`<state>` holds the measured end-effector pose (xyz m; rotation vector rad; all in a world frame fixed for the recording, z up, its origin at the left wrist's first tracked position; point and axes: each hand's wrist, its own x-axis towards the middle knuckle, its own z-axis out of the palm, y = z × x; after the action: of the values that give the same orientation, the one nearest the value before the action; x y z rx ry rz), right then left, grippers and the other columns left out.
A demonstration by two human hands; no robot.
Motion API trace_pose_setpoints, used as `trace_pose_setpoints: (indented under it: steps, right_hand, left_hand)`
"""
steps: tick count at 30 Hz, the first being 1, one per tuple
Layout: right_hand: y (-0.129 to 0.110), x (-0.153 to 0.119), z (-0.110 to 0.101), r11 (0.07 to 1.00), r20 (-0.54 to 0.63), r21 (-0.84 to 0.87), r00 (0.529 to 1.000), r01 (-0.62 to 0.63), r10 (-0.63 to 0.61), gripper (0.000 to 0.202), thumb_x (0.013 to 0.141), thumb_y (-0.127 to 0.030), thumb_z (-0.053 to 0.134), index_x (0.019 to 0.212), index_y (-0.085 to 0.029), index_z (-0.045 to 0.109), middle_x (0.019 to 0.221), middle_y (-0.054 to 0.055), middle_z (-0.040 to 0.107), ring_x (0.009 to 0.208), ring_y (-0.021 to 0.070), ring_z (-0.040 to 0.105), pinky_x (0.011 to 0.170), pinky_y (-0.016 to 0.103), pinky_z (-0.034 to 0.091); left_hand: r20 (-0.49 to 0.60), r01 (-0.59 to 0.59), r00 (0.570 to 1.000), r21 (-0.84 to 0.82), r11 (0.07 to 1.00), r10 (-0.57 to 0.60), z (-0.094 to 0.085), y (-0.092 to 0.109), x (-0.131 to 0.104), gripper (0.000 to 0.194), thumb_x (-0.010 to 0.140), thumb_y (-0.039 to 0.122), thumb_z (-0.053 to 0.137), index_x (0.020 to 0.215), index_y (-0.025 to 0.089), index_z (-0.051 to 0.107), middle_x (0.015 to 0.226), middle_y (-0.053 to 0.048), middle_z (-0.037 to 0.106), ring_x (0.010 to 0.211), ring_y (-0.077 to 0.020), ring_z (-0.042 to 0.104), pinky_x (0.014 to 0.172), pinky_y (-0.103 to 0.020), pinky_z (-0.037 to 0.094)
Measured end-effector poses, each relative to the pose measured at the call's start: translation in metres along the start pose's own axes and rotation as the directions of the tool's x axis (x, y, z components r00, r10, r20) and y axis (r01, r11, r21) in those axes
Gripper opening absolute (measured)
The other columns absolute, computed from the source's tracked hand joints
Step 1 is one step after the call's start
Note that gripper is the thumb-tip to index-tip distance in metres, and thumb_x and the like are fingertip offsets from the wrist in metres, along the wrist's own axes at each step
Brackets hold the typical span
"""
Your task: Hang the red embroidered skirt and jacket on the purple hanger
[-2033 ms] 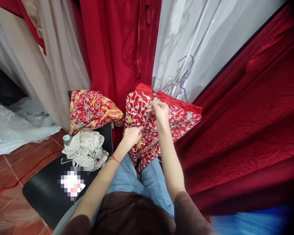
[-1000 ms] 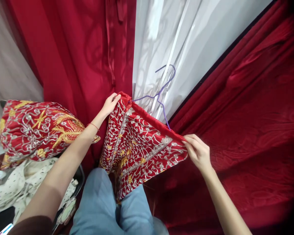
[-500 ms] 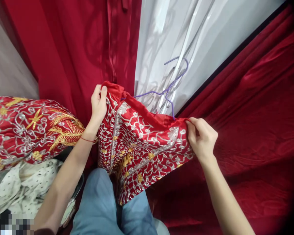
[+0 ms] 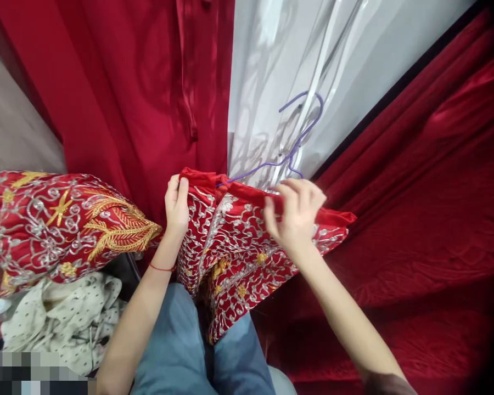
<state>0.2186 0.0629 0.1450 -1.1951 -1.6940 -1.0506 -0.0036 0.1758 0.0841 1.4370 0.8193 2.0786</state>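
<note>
Since the last frame, the right hand has come away from the far corner of the red garment and moved inward along its band, leaving that corner unheld. Its fingers are parted and a little curled, in a fairly wide shape with no hold on anything that shows; whether they brush the cloth, I cannot tell. The left hand keeps a narrow pinch on the band's other end, thumb on the near side. The garment is in front of the person, its lower part over the jeans, and the purple hanger rises from behind the band, hook up, against the white cloth. To the left, the embroidered bundle is just beside the spotted cloth. The step in hand looks like adjusting the band around the hanger. From here, a fresh hold by the right hand would call for closing fingers and thumb on the band, with the left steadying its end so the slick-looking fabric does not slip.
</note>
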Motion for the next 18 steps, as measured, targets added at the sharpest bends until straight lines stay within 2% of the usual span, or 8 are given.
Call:
trace_pose_setpoints:
  steps: [2,4,8,10,13,18]
  right_hand:
    - [-0.018,0.012,0.005,0.994,0.068,0.031,0.992,0.104,-0.106,0.020,0.093,-0.024,0.050,0.110,-0.018,0.061,0.107,0.012,0.061,0.103,0.0254,0.050,0.088,0.041,0.035]
    - [-0.034,0.018,0.011,0.987,0.090,0.052,0.983,0.155,-0.159,0.018,0.095,-0.023,0.049,0.107,-0.018,0.062,0.097,0.009,0.062,0.094,0.0221,0.050,0.082,0.037,0.035]
    - [-0.062,0.007,0.024,0.970,0.132,0.128,0.966,0.207,-0.223,0.016,0.098,-0.025,0.049,0.097,-0.018,0.063,0.079,0.004,0.059,0.077,0.0166,0.049,0.070,0.031,0.034]
    - [-0.073,-0.004,0.030,0.980,0.210,0.122,0.960,0.160,-0.183,0.018,0.099,-0.030,0.050,0.093,-0.017,0.061,0.078,0.004,0.060,0.073,0.0155,0.050,0.063,0.030,0.034]
    - [-0.083,-0.014,0.037,0.998,0.330,0.045,0.942,0.041,-0.054,0.020,0.100,-0.032,0.049,0.094,-0.015,0.058,0.083,0.006,0.062,0.074,0.0163,0.054,0.056,0.029,0.032]
    - [-0.084,-0.007,0.034,1.000,0.448,-0.004,0.894,-0.023,0.023,0.016,0.101,-0.018,0.041,0.098,-0.015,0.056,0.088,0.007,0.065,0.077,0.0158,0.060,0.055,0.027,0.031]
  left_hand:
    - [-0.016,0.005,1.000,-0.007,1.000,-0.005,-0.002,0.005,-0.002,0.046,0.090,0.065,0.055,0.094,0.019,0.063,0.091,-0.004,0.061,0.098,-0.0187,0.061,0.092,-0.033,0.050]
    - [0.003,0.001,1.000,-0.001,1.000,-0.001,-0.005,0.011,-0.003,0.046,0.089,0.064,0.056,0.097,0.019,0.065,0.094,-0.004,0.063,0.100,-0.0193,0.061,0.095,-0.033,0.049]
    - [0.058,-0.015,0.998,0.031,0.999,0.013,-0.013,0.023,-0.008,0.042,0.092,0.060,0.055,0.103,0.020,0.066,0.099,-0.005,0.065,0.105,-0.0199,0.060,0.098,-0.034,0.047]
    - [0.075,-0.025,0.997,0.051,0.998,0.021,-0.016,0.028,-0.011,0.039,0.094,0.057,0.054,0.105,0.021,0.065,0.100,-0.005,0.065,0.104,-0.0198,0.059,0.097,-0.034,0.047]
    - [0.095,-0.042,0.995,0.075,0.996,0.035,-0.018,0.033,-0.014,0.035,0.095,0.054,0.053,0.107,0.023,0.065,0.102,-0.005,0.065,0.102,-0.0193,0.059,0.095,-0.033,0.048]
    - [0.142,-0.072,0.989,0.149,0.986,0.050,-0.022,0.040,-0.016,0.031,0.098,0.048,0.051,0.112,0.024,0.064,0.106,-0.006,0.065,0.102,-0.0193,0.060,0.094,-0.034,0.048]
